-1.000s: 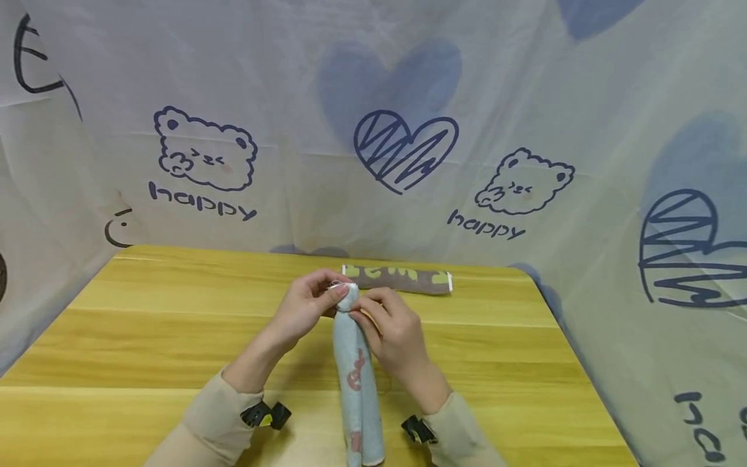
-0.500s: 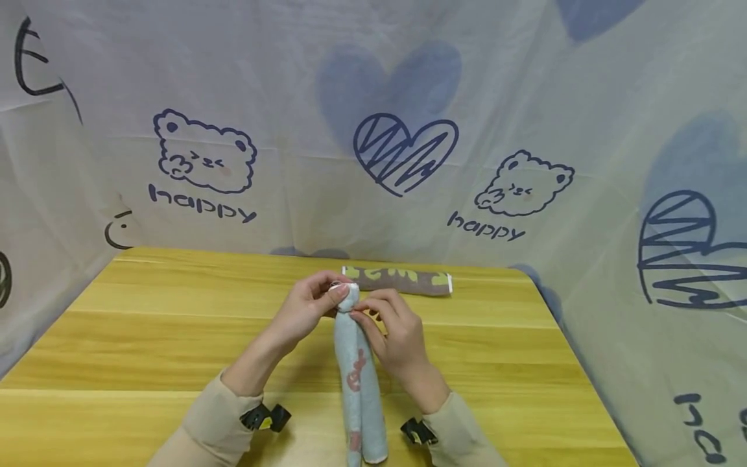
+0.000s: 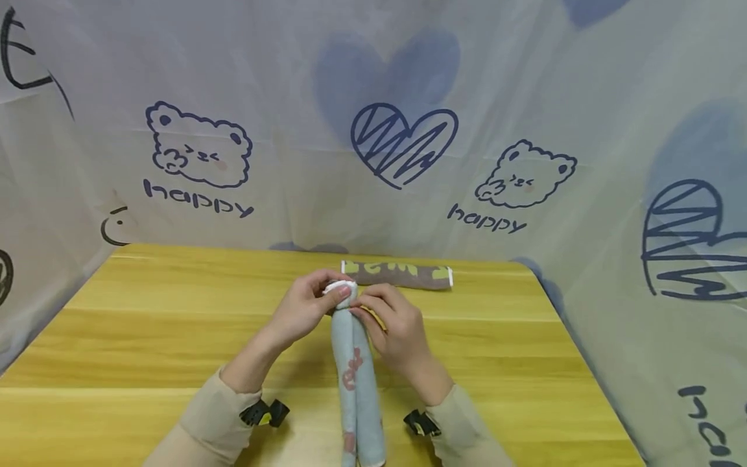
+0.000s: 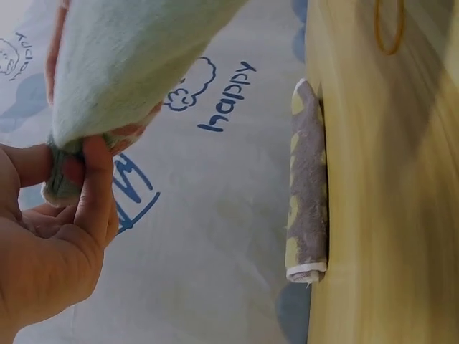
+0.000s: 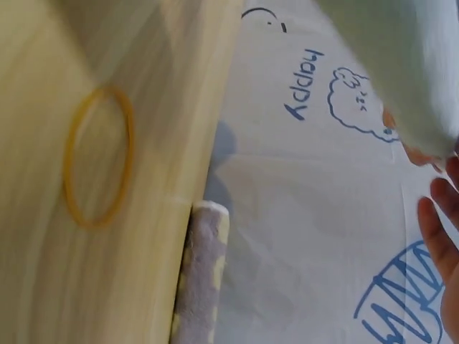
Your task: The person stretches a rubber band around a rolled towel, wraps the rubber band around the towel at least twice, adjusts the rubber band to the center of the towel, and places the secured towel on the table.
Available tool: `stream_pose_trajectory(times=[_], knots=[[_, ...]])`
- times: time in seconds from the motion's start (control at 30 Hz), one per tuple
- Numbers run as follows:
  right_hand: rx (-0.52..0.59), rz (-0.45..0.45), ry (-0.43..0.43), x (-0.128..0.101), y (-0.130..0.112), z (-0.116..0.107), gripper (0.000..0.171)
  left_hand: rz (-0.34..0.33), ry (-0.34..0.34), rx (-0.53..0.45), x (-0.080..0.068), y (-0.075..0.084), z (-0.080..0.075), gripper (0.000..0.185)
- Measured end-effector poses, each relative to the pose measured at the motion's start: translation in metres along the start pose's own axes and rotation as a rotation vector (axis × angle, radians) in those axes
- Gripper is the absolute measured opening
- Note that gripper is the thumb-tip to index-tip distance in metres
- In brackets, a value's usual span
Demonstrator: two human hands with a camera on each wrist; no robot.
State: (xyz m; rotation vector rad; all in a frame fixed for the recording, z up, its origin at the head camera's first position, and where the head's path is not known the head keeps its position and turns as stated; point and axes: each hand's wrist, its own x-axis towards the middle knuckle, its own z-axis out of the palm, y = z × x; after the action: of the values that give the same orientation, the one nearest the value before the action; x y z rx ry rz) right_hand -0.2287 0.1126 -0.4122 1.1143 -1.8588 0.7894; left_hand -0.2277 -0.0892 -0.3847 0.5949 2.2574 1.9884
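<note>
A light blue towel (image 3: 367, 395) with pink patterns hangs as a long roll between my hands, its upper end narrowed to a neck. My left hand (image 3: 300, 311) pinches the short bunched end above the neck, where a white edge shows. In the left wrist view, thumb and fingers of that hand (image 4: 61, 244) squeeze the small end while the towel (image 4: 136, 64) widens beyond it. My right hand (image 3: 399, 331) pinches at the neck with thumb and index finger. Part of the right hand (image 5: 441, 240) shows at the right wrist view's edge beside the towel (image 5: 409, 64).
A rolled brown towel (image 3: 399, 275) with yellow-green patterns and white ends lies along the far table edge. An orange-yellow rubber band (image 5: 69, 168) lies on the wooden table (image 3: 496, 363) in the wrist views. A printed cloth (image 3: 303, 194) hangs behind the table.
The towel's top end has tilted, so more of its white edge shows beside my left thumb. Both hands stay nearly in place; the head view has shifted slightly.
</note>
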Motion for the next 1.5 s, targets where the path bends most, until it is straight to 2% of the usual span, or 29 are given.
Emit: stream_pose_trajectory(times=[0.1, 0.2, 0.37, 0.5, 0.7, 0.9, 1.07, 1.27, 1.5], knots=[[-0.016, 0.007, -0.088, 0.006, 0.003, -0.007, 0.019, -0.004, 0.01, 0.006, 0.003, 0.003, 0.001, 0.025], [-0.05, -0.006, -0.131, 0.01, 0.005, -0.011, 0.018, -0.016, 0.006, -0.002, 0.006, 0.006, 0.001, 0.025], [-0.092, -0.031, -0.09, 0.008, 0.004, -0.008, 0.014, -0.05, 0.016, -0.006, 0.005, 0.007, 0.002, 0.025], [-0.124, -0.012, -0.066, 0.005, 0.001, -0.006, 0.013, -0.074, 0.041, 0.005, 0.004, 0.007, 0.004, 0.024], [-0.188, 0.002, -0.131, 0.003, -0.002, -0.003, 0.013, -0.095, 0.061, -0.003, 0.005, 0.006, 0.008, 0.021], [-0.227, 0.02, -0.2, -0.001, -0.006, 0.002, 0.01, -0.145, 0.074, -0.021, 0.004, 0.0, 0.01, 0.024], [-0.198, 0.032, -0.226, -0.002, -0.006, 0.004, 0.01, -0.141, 0.104, 0.0, 0.004, -0.002, 0.011, 0.025], [-0.093, -0.003, -0.236, -0.001, -0.003, 0.005, 0.008, -0.12, 0.158, 0.01, 0.004, -0.001, 0.011, 0.025], [-0.078, 0.117, -0.218, -0.006, 0.002, 0.006, 0.01, -0.127, 0.13, 0.008, 0.006, -0.005, 0.014, 0.025]])
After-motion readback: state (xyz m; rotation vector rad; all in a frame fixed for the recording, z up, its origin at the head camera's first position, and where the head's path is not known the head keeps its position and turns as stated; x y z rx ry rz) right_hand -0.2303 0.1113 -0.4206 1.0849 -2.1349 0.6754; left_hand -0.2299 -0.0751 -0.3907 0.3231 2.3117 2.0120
